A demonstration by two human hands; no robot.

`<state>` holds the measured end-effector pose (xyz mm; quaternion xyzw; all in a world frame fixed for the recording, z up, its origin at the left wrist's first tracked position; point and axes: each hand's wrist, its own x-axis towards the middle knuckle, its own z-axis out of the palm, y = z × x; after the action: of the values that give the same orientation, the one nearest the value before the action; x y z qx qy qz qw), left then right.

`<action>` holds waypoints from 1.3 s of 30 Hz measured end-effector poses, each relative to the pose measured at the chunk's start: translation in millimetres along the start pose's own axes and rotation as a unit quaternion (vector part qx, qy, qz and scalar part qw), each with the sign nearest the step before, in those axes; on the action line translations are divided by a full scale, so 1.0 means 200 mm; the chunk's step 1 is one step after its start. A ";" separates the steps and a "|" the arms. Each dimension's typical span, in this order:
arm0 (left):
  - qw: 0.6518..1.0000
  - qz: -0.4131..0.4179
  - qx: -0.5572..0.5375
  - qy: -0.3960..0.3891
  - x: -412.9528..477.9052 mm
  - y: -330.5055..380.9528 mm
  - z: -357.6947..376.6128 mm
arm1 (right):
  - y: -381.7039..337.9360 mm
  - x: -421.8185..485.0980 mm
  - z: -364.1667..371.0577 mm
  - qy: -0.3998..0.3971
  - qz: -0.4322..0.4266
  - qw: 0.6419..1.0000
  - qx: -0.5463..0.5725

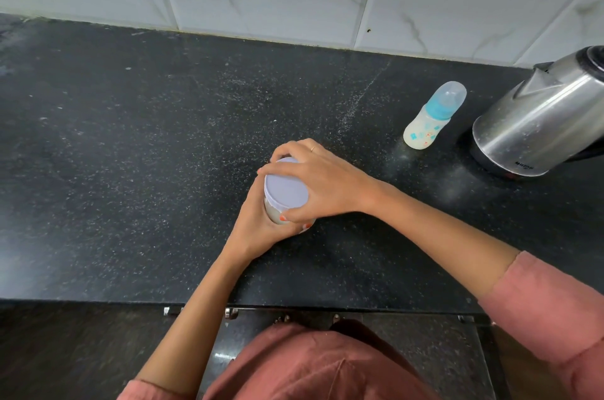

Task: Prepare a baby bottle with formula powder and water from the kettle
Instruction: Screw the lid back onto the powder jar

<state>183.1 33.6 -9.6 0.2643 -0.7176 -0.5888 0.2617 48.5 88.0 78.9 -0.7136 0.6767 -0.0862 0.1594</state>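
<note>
L hand (258, 223) grips round jar (277, 210), R hand (322, 184) clasps smooth lid (286, 187).

A dusty-pink garment (310, 367) is worn, with a loose right sleeve (555, 318) and left sleeve (143, 391) that end near the elbows. A thin ring (313, 148) is seen on a finger of the right hand (327, 184), and orange-red polish on the fingernails (283, 218).

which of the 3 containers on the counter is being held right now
The pale-lidded jar: left hand grips its body, right hand grips its lid. The baby bottle and kettle stand untouched to the right.
</note>
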 end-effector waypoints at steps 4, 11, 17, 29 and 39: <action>1.000 0.014 0.007 -0.019 0.01 -0.01 -0.01 | 0.02 0.00 0.10 0.083 -0.017 0.993 0.082; 0.999 0.018 0.011 0.032 -0.01 0.00 0.03 | -0.04 0.00 0.19 0.223 0.018 0.968 0.116; 0.998 0.037 0.007 0.042 -0.02 0.00 0.05 | -0.08 0.00 0.20 0.242 0.062 0.959 0.132; 0.992 -0.023 -0.031 -0.123 0.02 -0.08 -0.16 | 0.19 -0.17 0.24 0.116 0.121 0.906 0.389; 0.996 -0.027 -0.044 -0.072 0.01 -0.13 -0.12 | 0.18 -0.15 0.47 0.138 0.146 0.894 0.401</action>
<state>200.7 10.9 -30.1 0.2289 -0.7008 -0.6439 0.2044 43.7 126.8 -19.1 -0.4633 0.6962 -0.4239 0.3479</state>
